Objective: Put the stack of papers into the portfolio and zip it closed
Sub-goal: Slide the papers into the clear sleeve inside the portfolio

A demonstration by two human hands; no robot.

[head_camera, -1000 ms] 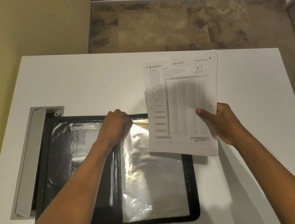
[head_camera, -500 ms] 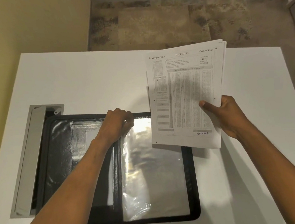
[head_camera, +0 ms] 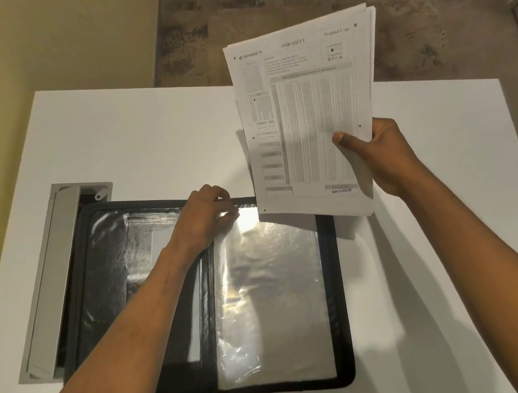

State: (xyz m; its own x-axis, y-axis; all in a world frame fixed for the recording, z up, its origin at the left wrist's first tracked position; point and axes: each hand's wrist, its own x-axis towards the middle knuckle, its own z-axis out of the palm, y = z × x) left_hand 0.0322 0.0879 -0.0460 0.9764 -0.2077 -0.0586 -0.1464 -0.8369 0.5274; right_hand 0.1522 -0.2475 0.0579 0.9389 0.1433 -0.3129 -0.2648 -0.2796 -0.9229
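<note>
- The right hand [head_camera: 380, 155] grips the stack of white printed papers [head_camera: 303, 119] at its lower right edge, with the thumb on the front sheet and the fingers behind. The stack is in the air, tilted, above the far right corner of the black zippered portfolio [head_camera: 333, 285].
- The left hand [head_camera: 203, 218] has curled fingers which pinch the top edge of the clear plastic sleeve [head_camera: 269, 293] on the right half of the portfolio, close to its spine.
- The portfolio lies open and flat on the white table [head_camera: 146, 138].
- Its left half partly covers a grey recessed box with a raised lid [head_camera: 49, 281].
</note>
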